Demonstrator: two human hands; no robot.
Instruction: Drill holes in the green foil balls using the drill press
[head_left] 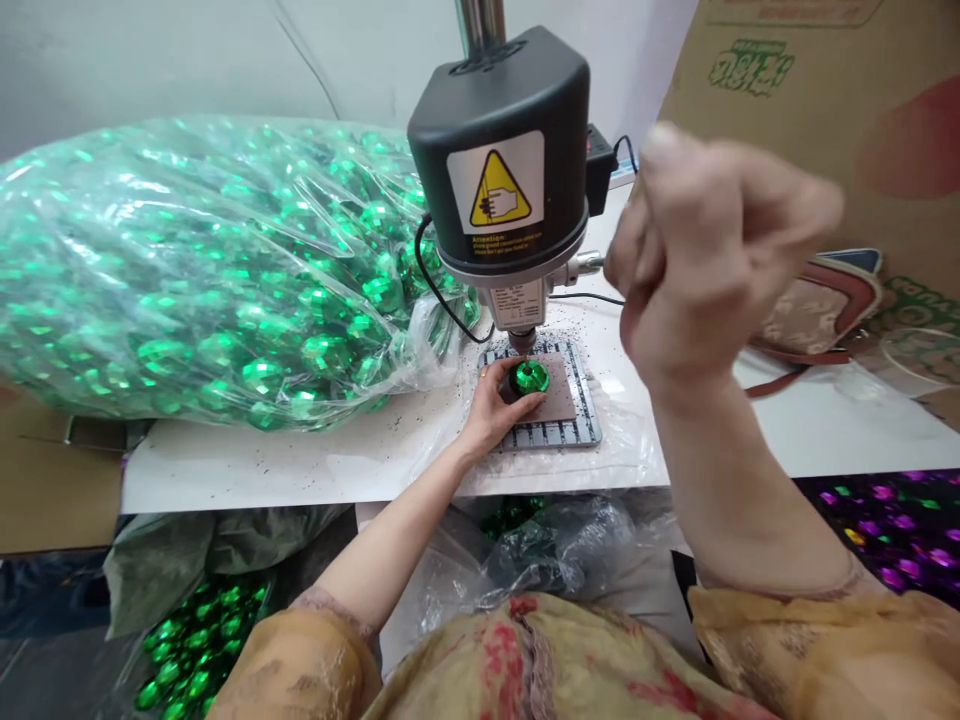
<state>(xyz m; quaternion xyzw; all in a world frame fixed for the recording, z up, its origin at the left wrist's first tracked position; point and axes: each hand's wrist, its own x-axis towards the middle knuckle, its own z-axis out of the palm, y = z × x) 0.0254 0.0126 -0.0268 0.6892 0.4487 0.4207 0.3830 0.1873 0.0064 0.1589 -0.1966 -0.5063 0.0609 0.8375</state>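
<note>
A shiny green faceted ball (532, 377) sits on the flat plate (559, 400) of a small drill press (517, 180). My left hand (495, 405) is closed around its left side, thumb in front and fingers behind. Right above the ball is the drill chuck (523, 342), with the bit coming down to the ball's top. My right hand (697, 250) is raised in a fist beside the press, close to the camera and slightly blurred. It is closed at the end of the press's metal feed lever (589, 263), most of which the fingers hide.
A big clear bag of green faceted balls (202, 280) lies left of the press. Dark shavings dot the white table (262, 465). At the right stand a cardboard box (810, 120) and a bag with a brown strap (817, 310). More green balls (199, 640) and purple balls (892, 530) are below.
</note>
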